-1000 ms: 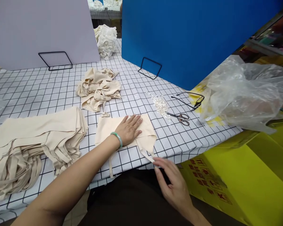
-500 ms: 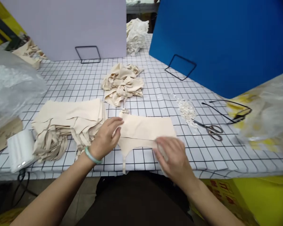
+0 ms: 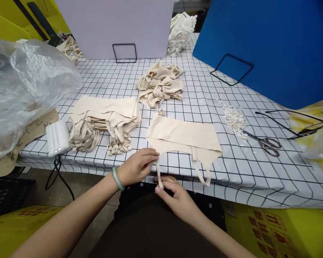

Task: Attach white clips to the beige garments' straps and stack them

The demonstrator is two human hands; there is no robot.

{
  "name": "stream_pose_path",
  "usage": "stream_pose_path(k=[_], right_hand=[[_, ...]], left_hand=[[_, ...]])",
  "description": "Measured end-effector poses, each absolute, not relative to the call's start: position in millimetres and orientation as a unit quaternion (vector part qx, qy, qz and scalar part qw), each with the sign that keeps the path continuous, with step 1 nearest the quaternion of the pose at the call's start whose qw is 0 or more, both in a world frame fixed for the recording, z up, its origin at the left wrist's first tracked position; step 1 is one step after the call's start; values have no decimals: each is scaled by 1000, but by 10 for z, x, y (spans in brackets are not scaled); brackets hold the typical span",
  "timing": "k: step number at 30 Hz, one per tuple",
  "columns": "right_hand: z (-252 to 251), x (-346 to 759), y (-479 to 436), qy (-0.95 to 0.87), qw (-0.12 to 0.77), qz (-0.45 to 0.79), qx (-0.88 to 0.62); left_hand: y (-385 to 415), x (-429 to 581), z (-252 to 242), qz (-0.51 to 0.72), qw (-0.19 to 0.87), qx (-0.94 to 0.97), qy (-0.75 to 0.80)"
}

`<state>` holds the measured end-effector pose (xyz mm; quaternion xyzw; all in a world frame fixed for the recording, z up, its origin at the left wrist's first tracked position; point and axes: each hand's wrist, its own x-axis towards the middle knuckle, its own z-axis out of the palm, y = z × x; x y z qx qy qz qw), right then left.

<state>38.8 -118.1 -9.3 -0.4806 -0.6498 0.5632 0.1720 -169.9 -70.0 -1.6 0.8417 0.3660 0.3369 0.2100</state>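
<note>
A beige strapped garment (image 3: 184, 132) lies flat on the checked tablecloth, its straps toward the table's front edge. My left hand (image 3: 136, 165), with a green bangle on its wrist, pinches the base of the garment's left strap. Just past the edge, my right hand (image 3: 174, 197) holds the lower end of that strap (image 3: 158, 172) between thumb and fingers. The other strap (image 3: 200, 173) hangs in a loop to the right. Left of the garment is a neat stack of beige garments (image 3: 104, 109), and a crumpled beige pile (image 3: 161, 84) lies behind.
Scissors (image 3: 269, 145) lie at the right beside small white scraps (image 3: 234, 118) and black glasses (image 3: 298, 130). At the left are a white device (image 3: 57, 138) with a cable and a clear plastic bag (image 3: 37, 79). Lilac (image 3: 115, 25) and blue boards (image 3: 269, 46) stand behind.
My right hand has moved left from the garment's right part and down to the left strap. My left hand has shifted to the strap's base. The right strap now shows in a loop. The view has shifted.
</note>
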Motion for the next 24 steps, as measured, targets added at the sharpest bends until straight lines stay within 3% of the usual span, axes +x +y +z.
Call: stream_pose_path(k=[7, 14, 17, 21, 24], right_hand=[[245, 657, -1346, -674, 287, 489, -474], [798, 639, -523, -567, 261, 695, -357], [756, 478, -143, -531, 303, 690, -387], [585, 241, 133, -545, 370, 592, -465], [544, 122, 182, -492, 412, 621, -450]], left_hand=[[-779, -1609, -103, 333, 132, 849, 389], [-759, -1565, -79, 335, 131, 839, 410], [-766, -1557, -50, 329, 153, 830, 425], [-790, -1562, -44, 326, 158, 823, 437], [-799, -1576, -29, 305, 177, 822, 447]])
